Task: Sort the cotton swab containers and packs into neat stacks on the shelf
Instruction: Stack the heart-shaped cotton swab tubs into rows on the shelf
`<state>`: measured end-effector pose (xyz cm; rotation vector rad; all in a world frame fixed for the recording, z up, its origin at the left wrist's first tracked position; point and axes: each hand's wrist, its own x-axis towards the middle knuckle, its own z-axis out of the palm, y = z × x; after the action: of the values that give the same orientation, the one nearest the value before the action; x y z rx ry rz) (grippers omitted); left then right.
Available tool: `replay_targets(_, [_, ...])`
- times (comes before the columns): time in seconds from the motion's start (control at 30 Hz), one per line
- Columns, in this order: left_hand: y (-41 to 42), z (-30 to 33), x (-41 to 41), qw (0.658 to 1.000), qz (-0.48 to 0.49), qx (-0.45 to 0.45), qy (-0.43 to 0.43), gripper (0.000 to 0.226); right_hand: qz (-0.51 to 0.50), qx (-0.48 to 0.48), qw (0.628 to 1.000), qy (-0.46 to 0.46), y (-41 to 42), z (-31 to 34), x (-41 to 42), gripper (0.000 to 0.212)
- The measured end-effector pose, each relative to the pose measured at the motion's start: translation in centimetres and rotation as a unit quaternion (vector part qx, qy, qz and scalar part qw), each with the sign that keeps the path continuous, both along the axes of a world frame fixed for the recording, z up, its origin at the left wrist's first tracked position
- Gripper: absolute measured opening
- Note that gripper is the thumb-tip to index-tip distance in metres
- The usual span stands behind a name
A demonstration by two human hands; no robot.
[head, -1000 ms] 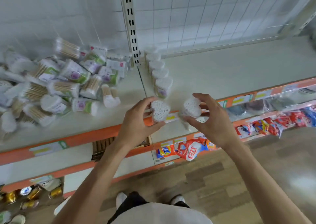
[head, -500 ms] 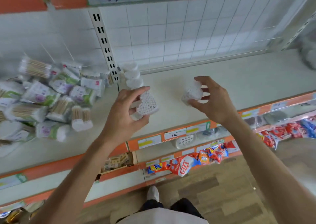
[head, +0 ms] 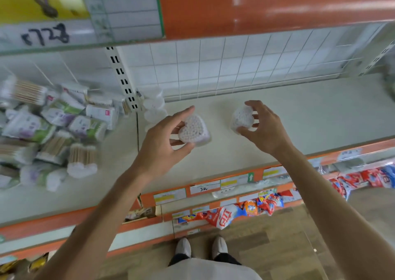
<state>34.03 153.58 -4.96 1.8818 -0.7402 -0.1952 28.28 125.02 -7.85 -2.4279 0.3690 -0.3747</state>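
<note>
- Head view: the left hand (head: 162, 145) grasps a heart-shaped tub (head: 195, 130) of swabs between thumb and fingers, swab tips facing the camera, held over the shelf (head: 299, 113) just right of the upright (head: 123, 79).
- The right hand (head: 265, 126) pinches a second tub (head: 242, 117) the same way, apart from the first and further right; whether either tub touches the shelf board I cannot tell through the blur.
- Done so far, by my reading: a short row of tubs (head: 154, 108) stands against the upright, running from the back grid (head: 235, 66) toward the front.
- Left to do: these two tubs need places, and the loose pile (head: 49, 130) of packs on the left bay lies jumbled, with none of it stacked. Most of the job is ahead.
- Room: the right bay is wide and bare behind and beside both hands, so setting down is easy there.
- Edges: the orange front lip (head: 213, 185) lies close under the wrists, and the shelf above (head: 267, 6) overhangs, limiting how high a stack could go.
- The pile nearly reaches the upright, so the left bay offers little free board.
</note>
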Motion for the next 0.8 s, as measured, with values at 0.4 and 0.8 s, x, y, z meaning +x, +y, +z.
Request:
replay_targets(0.4, [-1.9, -1.5, -1.5, 0.998, 0.046, 0.037, -0.034, 0.062, 0.018, -0.039, 0.999, 0.022, -0.2, -1.7, -0.4, 0.085])
replay_targets(0.8, [2.1, -2.6, -4.7, 0.992, 0.025, 0.125, -0.006, 0.064, 0.288, 0.127, 0.949, 0.031, 8.4, 0.6, -3.9, 0.067])
